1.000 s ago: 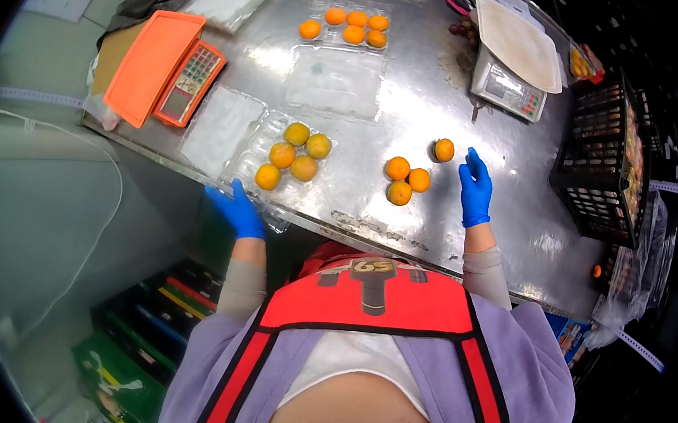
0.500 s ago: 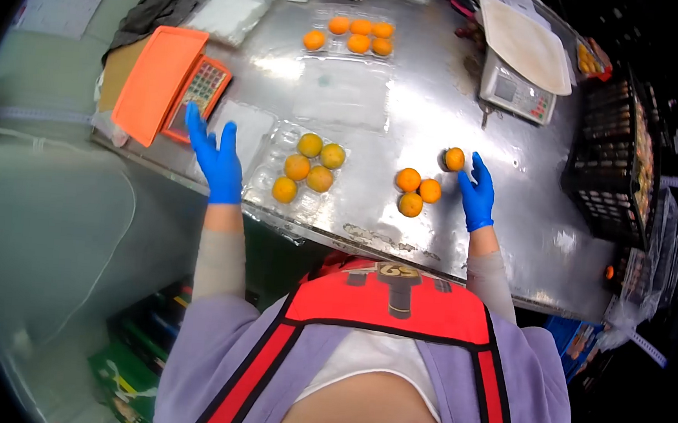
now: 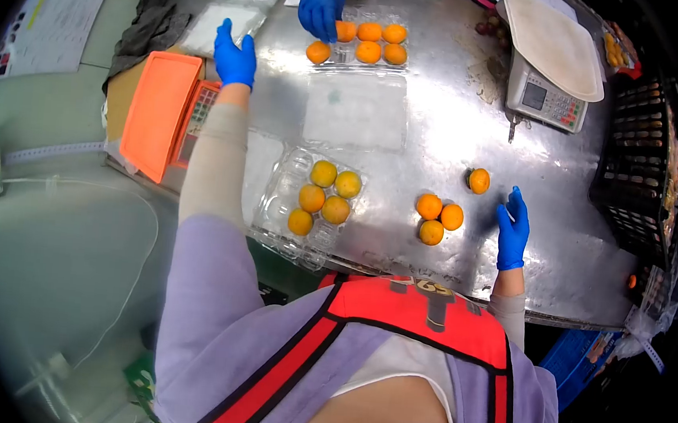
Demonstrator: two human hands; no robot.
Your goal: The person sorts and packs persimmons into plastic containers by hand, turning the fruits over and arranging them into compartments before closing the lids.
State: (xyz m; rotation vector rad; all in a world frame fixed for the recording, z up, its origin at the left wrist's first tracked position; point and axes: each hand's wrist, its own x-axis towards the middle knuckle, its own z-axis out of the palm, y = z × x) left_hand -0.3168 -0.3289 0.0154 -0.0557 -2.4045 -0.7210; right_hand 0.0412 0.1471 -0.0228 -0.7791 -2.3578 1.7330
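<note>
My left hand (image 3: pixel 236 56), in a blue glove, reaches across the orange scale with its fingers apart and nothing in them. Just beyond it lies a stack of clear plastic trays (image 3: pixel 218 28). On the right, my right hand (image 3: pixel 513 235), also gloved in blue, hovers open above the table. Closest to it is a single orange citrus fruit (image 3: pixel 479 180), with three more citrus fruits (image 3: pixel 430 208) grouped to the left. Nearer my body, a clear clamshell tray (image 3: pixel 273 203) holds several citrus fruits (image 3: pixel 312 198) in its cups.
Another person's gloved hand (image 3: pixel 322 7) is at a far tray of citrus fruits (image 3: pixel 370 31). An orange scale (image 3: pixel 157 116) stands left. At right are a white scale (image 3: pixel 547 96) and a black crate (image 3: pixel 633 169). The metal table (image 3: pixel 389 172) has a worn front edge.
My left hand has moved forward, away from my body, towards the stacked trays. Another person's gloved hand has come in at the far tray. The view has shifted somewhat.
</note>
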